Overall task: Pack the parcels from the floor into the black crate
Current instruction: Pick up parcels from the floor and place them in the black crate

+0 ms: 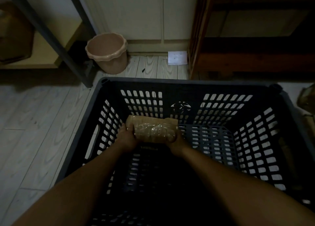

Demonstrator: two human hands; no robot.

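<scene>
A brown cardboard parcel (pixel 154 129) wrapped in clear tape is held low inside the black crate (pixel 185 83), near its far left part. My left hand (pixel 127 135) grips the parcel's left end and my right hand (pixel 176 140) grips its right end from below. Both forearms reach down into the crate. The crate has slotted walls and a slotted floor; its near part lies in deep shadow.
A pink plastic bucket (pixel 107 53) stands on the pale wood floor behind the crate. A white paper (pixel 177 58) leans at the wall base. A dark metal frame leg (pixel 51 33) is at left, a wooden shelf unit (pixel 247 55) at right. A brownish item (pixel 306 98) lies by the crate's right rim.
</scene>
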